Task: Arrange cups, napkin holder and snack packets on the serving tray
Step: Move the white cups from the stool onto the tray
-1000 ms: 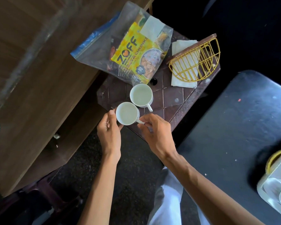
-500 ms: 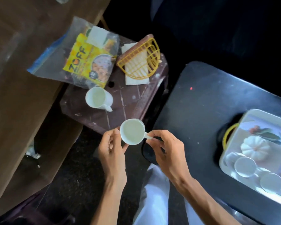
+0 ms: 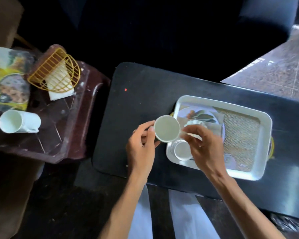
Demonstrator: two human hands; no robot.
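Note:
I hold a white cup (image 3: pixel 166 128) between both hands, just above the left edge of the pale serving tray (image 3: pixel 264 135). My left hand (image 3: pixel 141 149) grips its left side and my right hand (image 3: pixel 202 144) pinches the handle side. Another white cup (image 3: pixel 182 150) stands in the tray's near-left corner, partly hidden by my right hand. A third white cup (image 3: pixel 19 121) sits on the maroon stool (image 3: pixel 72 131) at left. The yellow wire napkin holder (image 3: pixel 55 73) with white napkins lies on that stool, beside the yellow snack packet (image 3: pixel 9 87) in a clear bag.
The tray rests on a black table (image 3: pixel 145 87) and has a printed picture and a ribbed mat on its floor. A stone floor (image 3: pixel 274 69) shows at the upper right. White-trousered legs (image 3: pixel 188 218) are below the table edge.
Both hands have lifted one cup off the maroon stool and carried it right to the tray's left edge. The view has swung right, bringing the whole tray into sight.

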